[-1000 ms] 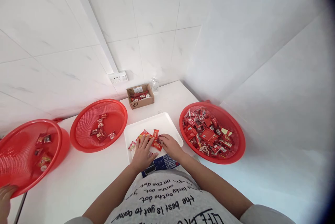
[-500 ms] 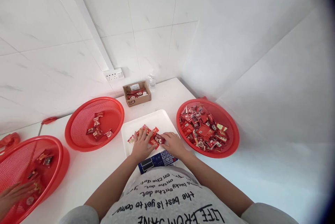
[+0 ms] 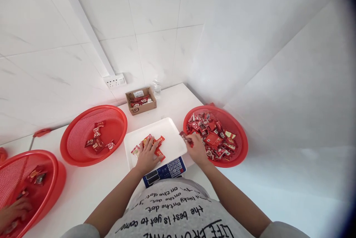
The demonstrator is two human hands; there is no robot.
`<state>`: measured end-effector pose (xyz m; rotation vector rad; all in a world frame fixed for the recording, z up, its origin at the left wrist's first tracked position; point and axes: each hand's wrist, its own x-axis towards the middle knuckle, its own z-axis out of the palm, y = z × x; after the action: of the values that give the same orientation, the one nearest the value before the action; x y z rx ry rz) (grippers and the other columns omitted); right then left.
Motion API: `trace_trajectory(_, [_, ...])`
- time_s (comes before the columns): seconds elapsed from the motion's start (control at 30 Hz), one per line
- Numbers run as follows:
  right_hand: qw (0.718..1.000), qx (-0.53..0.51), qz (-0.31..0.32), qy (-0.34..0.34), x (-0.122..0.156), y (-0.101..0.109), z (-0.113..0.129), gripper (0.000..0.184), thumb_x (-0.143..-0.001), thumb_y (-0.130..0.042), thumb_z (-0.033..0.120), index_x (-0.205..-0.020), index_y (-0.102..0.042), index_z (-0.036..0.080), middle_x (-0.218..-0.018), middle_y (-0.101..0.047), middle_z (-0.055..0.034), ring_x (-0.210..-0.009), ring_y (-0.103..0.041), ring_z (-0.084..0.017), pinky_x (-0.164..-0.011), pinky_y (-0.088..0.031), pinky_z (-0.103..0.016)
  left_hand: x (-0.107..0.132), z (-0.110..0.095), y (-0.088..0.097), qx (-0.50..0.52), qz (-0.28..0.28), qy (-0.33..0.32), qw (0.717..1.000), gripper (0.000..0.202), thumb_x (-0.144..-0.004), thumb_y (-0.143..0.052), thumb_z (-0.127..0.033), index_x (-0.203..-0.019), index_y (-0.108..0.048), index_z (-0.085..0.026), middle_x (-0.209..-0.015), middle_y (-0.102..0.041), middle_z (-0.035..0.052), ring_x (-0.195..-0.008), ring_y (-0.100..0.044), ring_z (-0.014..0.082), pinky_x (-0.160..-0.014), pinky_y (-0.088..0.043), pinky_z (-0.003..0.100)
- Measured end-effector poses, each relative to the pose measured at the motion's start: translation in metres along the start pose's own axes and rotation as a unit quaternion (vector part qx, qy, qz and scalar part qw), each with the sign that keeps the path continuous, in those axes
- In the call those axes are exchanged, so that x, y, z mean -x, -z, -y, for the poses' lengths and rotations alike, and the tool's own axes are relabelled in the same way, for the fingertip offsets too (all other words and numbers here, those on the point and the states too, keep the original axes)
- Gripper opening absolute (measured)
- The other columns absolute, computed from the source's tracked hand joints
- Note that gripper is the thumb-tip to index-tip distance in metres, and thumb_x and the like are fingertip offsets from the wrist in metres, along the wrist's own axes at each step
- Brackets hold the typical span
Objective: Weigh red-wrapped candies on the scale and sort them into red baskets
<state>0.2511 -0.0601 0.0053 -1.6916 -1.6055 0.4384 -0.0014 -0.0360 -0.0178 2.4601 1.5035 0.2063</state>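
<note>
From the head camera, your left hand (image 3: 147, 157) is spread, fingers parted and laid over the small red snack packets (image 3: 159, 153) on the white tray (image 3: 171, 132) of the digital scale (image 3: 164, 171). Your right hand (image 3: 197, 149) is closed, pinching a dark-red packet (image 3: 183, 136) between thumb and fingers at the tray's right edge, just beside the packet-filled right basket (image 3: 246, 147). At far left, a co-worker's hand (image 3: 15, 212) reaches into another red basket (image 3: 59, 178) on the desk (image 3: 83, 182), its grip too unclear to tell.
</note>
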Motion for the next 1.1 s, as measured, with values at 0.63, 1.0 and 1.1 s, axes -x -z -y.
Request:
trace_trajectory(0.63, [0.93,0.084,0.336,0.125,-0.012,-0.059,0.057,0.062,-0.078,-0.055,0.025,-0.137,-0.038,0.016,-0.148,-0.026,-0.011,-0.138,-0.013,-0.026,-0.111,-0.019,-0.043,0.062,0.04,0.017,0.096,0.03,0.049,0.994,0.071,-0.081,-0.055,-0.029,-0.142,-0.018,-0.022,-0.151,-0.016,0.0116,-0.138,-0.014,0.0262,-0.108,-0.026,0.045])
trace_trajectory(1.0, [0.933,0.107,0.29,0.183,-0.006,-0.076,0.046,0.046,-0.081,-0.052,0.02,-0.127,-0.048,0.019,-0.134,-0.045,-0.0106,-0.128,-0.032,-0.026,-0.104,-0.03,-0.045,0.021,0.007,0.016,-0.014,0.01,0.142,0.99,0.076,-0.075,-0.063,-0.046,-0.139,-0.03,-0.021,-0.145,-0.032,0.0135,-0.127,-0.034,0.0333,-0.1,-0.034,0.046])
trace_trajectory(1.1, [0.937,0.116,0.274,0.184,-0.006,-0.075,0.046,0.039,-0.083,-0.053,0.022,-0.122,-0.053,0.021,-0.13,-0.049,-0.0084,-0.124,-0.036,-0.026,-0.102,-0.031,-0.044,0.02,0.005,0.02,-0.022,0.018,0.15,0.988,0.078,-0.075,-0.061,-0.05,-0.14,-0.029,-0.023,-0.144,-0.033,0.0123,-0.125,-0.036,0.0322,-0.098,-0.035,0.045])
